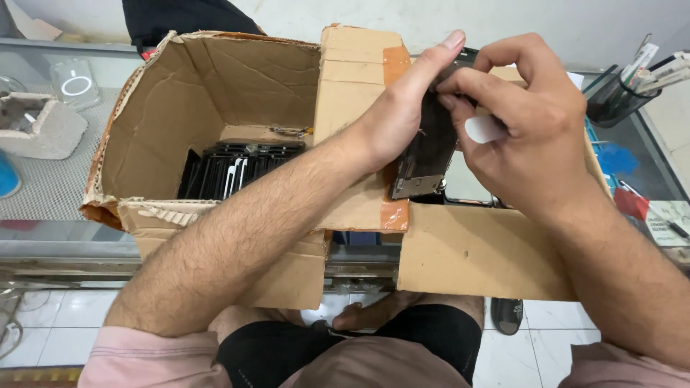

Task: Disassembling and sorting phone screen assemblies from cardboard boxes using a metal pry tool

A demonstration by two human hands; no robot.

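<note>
My left hand (399, 108) holds a dark flat phone screen panel (425, 154) upright above the middle flap of a cardboard box (215, 86). My right hand (528, 122) pinches the top of the same panel, and a small white tab (483, 129) shows at its fingers. Inside the box's left half, several similar dark panels (237, 169) stand on edge in a row.
A glass counter (50, 179) carries the box. To the left lie a grey block (39, 126) and a clear square piece (73, 82). A cup of tools (622, 90) stands at the right, beside red and blue items. Below are my knees and a tiled floor.
</note>
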